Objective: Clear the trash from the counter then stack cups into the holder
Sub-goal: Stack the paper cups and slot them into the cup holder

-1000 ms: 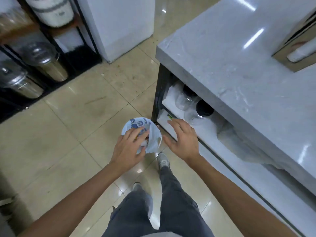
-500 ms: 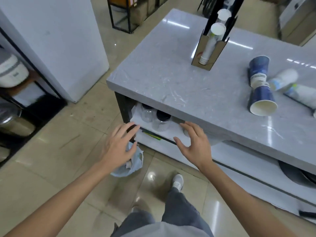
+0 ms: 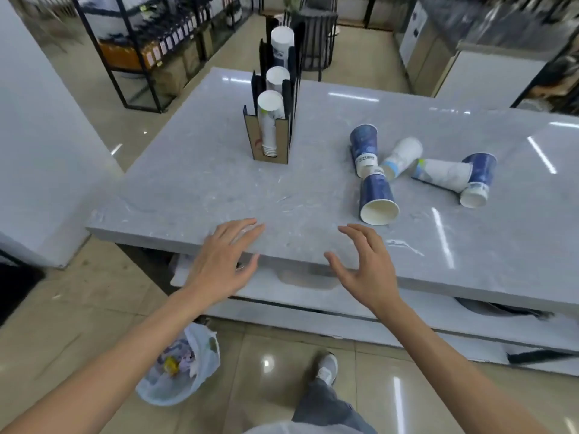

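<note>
My left hand [image 3: 219,264] & right hand [image 3: 366,270], fingers spread wide, empty, hover at counter [image 3: 194,195] edge; cups [image 3: 377,195] lie tipped right of holder [image 3: 271,120], trash bag [image 3: 180,371] on floor below counter.

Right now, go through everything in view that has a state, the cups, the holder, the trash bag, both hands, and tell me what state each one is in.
left hand: open, empty, over the counter edge
right hand: open, empty
cup holder: upright, three slots holding stacked cups
nearest blue cup: on its side, mouth toward the camera
other loose cups: lying on their sides on the counter
trash bag: on the floor, open, trash inside
</note>
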`<action>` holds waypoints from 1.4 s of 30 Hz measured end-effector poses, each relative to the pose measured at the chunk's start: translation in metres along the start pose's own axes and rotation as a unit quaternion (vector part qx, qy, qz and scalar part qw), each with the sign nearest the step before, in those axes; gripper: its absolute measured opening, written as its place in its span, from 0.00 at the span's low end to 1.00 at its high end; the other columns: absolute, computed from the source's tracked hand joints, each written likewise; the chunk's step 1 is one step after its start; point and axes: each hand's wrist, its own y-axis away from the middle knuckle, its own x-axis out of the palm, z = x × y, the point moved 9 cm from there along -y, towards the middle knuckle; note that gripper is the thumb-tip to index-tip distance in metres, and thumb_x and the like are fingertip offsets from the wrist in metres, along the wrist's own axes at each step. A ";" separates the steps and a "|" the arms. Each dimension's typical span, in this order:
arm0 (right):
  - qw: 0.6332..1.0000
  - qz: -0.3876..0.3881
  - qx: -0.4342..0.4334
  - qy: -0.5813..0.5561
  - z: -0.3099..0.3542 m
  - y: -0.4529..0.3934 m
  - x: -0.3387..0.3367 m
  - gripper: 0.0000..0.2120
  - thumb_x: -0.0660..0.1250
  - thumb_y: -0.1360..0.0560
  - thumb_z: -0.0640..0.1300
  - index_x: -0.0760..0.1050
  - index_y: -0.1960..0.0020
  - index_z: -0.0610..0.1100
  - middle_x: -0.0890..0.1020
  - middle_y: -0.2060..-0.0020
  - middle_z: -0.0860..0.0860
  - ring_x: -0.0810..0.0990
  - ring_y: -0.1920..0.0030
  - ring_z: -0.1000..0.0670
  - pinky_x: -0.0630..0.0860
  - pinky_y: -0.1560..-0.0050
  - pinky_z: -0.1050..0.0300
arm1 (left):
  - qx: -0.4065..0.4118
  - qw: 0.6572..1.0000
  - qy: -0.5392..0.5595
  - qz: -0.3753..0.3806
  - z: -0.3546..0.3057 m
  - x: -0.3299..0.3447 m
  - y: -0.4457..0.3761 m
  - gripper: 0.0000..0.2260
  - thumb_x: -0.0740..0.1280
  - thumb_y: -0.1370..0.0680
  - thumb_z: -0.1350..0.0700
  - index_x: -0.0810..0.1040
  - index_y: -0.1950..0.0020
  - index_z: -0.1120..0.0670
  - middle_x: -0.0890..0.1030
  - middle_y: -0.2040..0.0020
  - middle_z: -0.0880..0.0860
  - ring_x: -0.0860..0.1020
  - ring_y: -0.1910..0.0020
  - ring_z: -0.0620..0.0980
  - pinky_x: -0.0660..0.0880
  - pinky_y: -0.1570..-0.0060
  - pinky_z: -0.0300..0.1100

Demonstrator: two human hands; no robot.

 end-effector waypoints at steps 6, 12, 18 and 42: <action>1.000 -0.019 0.012 0.022 -0.072 -0.046 -0.042 0.24 0.75 0.25 0.54 0.76 0.34 0.44 0.79 0.37 0.48 0.79 0.39 0.46 0.78 0.41 0.49 | 0.036 0.999 0.000 0.002 -0.056 0.023 -0.107 0.25 0.63 0.22 0.44 0.73 0.26 0.50 0.74 0.28 0.50 0.71 0.30 0.53 0.74 0.36 0.50; 0.998 -0.024 0.032 0.039 -0.148 -0.108 -0.081 0.25 0.75 0.25 0.55 0.76 0.32 0.45 0.79 0.37 0.48 0.78 0.37 0.46 0.76 0.38 0.49 | 0.086 0.996 0.020 -0.022 -0.111 0.050 -0.219 0.23 0.66 0.23 0.45 0.76 0.29 0.52 0.78 0.33 0.52 0.75 0.34 0.55 0.76 0.41 0.54; 0.994 0.006 0.042 0.098 -0.222 -0.164 -0.111 0.26 0.76 0.26 0.55 0.77 0.34 0.45 0.79 0.36 0.46 0.79 0.36 0.43 0.78 0.40 0.42 | 0.088 0.996 0.025 -0.003 -0.156 0.091 -0.314 0.24 0.65 0.24 0.43 0.78 0.31 0.52 0.79 0.34 0.50 0.74 0.31 0.55 0.76 0.41 0.53; 0.918 0.257 0.056 0.297 -0.361 -0.256 -0.081 0.32 0.70 0.29 0.61 0.68 0.28 0.54 0.76 0.36 0.52 0.75 0.36 0.46 0.65 0.34 0.50 | -0.064 0.972 -0.022 0.226 -0.180 0.259 -0.468 0.32 0.70 0.29 0.41 0.67 0.32 0.56 0.78 0.37 0.58 0.78 0.39 0.62 0.76 0.46 0.50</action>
